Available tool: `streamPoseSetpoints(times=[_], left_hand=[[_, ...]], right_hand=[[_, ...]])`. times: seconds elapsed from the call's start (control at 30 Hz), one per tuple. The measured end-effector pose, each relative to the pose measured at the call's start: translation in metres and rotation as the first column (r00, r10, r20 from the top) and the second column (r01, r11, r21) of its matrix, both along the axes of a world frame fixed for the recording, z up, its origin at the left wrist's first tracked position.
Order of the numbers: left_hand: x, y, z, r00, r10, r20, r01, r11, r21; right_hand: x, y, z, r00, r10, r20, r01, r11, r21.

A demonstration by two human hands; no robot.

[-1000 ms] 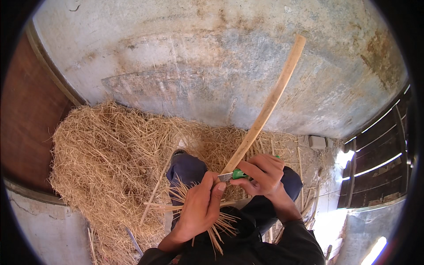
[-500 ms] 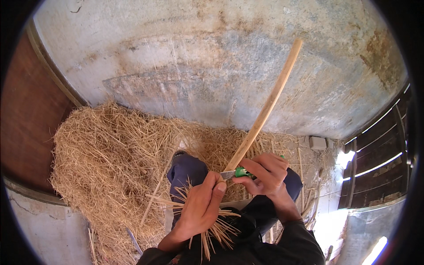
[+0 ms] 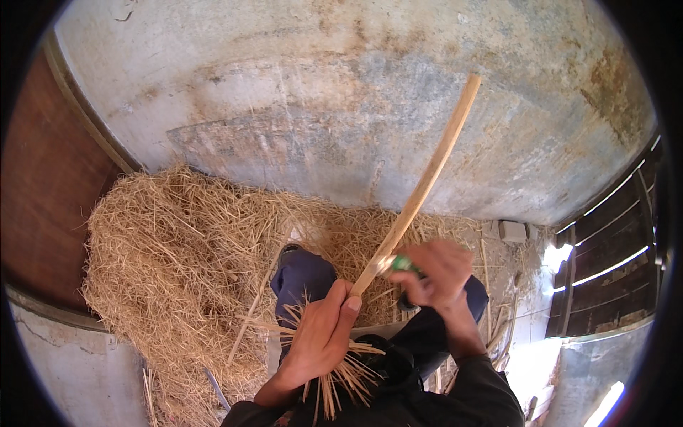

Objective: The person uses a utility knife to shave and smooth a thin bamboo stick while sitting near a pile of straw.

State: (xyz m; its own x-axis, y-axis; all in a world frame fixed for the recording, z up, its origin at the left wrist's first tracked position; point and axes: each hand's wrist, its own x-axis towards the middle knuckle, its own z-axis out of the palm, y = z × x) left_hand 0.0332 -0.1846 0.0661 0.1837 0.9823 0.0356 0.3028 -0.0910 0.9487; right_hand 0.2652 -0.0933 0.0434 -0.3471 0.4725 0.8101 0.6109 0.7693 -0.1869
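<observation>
Stained concrete wall (image 3: 341,92) fills the upper part of the head view, and a heap of loose straw (image 3: 178,270) lies banked against its foot, with a wooden panel on the left and dark slatted boards (image 3: 612,263) on the right. The person sits over the straw, knees in dark trousers (image 3: 302,274) showing between the arms.

The left hand (image 3: 320,334) is closed round a bundle of straw stalks (image 3: 341,373), whose cut ends fan out below the fist; its thumb lies against the lower end of a long pale wooden stick (image 3: 423,185), which slants up and to the right across the wall. The right hand (image 3: 441,274) is curled round a small green-handled knife (image 3: 400,263) and meets the stick just above the left thumb; the hand is blurred.

Compared with a second ago, the stick stands in the same slant and the left hand's hold on the bundle has not changed. The right hand has shifted a little along the stick and is now smeared by motion, where it was sharp before. I judge that the knife is working at the stick's lower end while the other hand steadies it against the bundle.
</observation>
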Motion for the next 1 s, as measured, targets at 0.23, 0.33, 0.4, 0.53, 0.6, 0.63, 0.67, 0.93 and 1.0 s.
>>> streamPoseSetpoints(times=[0.23,0.33,0.4,0.53,0.6,0.63,0.67,0.93,1.0], left_hand=[[-0.003,-0.020,-0.019,0.995,-0.099,0.033,0.103,0.985,-0.139],[-0.001,-0.010,-0.015,0.996,-0.062,0.063,0.070,0.989,-0.130],[-0.003,-0.007,-0.008,0.997,-0.061,0.050,0.066,0.992,-0.109],[-0.004,-0.007,0.000,0.999,-0.026,0.036,0.031,0.987,-0.160],[-0.004,-0.006,-0.002,0.996,-0.032,0.085,0.045,0.987,-0.153],[-0.003,-0.005,-0.001,0.995,-0.051,0.083,0.061,0.990,-0.127],[-0.003,-0.004,0.000,0.994,-0.069,0.080,0.077,0.992,-0.102],[0.001,-0.001,-0.005,0.988,-0.097,0.118,0.102,0.994,-0.037],[0.001,-0.001,-0.011,0.987,-0.106,0.123,0.107,0.994,0.000]], right_hand=[[0.073,0.039,0.013,0.839,-0.334,-0.431,0.270,0.941,-0.203],[0.038,0.024,0.000,0.949,-0.110,-0.296,0.101,0.994,-0.044],[0.017,0.008,-0.001,0.981,0.000,-0.195,-0.015,0.997,-0.073],[0.003,-0.005,-0.009,0.987,0.145,-0.066,-0.149,0.987,-0.063],[-0.003,-0.008,-0.012,0.984,0.177,-0.034,-0.179,0.982,-0.058],[-0.003,-0.009,-0.013,0.982,0.187,-0.005,-0.187,0.980,-0.073],[-0.004,-0.010,-0.013,0.982,0.191,-0.005,-0.191,0.979,-0.068],[-0.010,-0.015,-0.010,0.983,0.185,0.005,-0.184,0.981,-0.057],[-0.011,-0.015,-0.008,0.986,0.169,-0.001,-0.168,0.985,-0.045]])
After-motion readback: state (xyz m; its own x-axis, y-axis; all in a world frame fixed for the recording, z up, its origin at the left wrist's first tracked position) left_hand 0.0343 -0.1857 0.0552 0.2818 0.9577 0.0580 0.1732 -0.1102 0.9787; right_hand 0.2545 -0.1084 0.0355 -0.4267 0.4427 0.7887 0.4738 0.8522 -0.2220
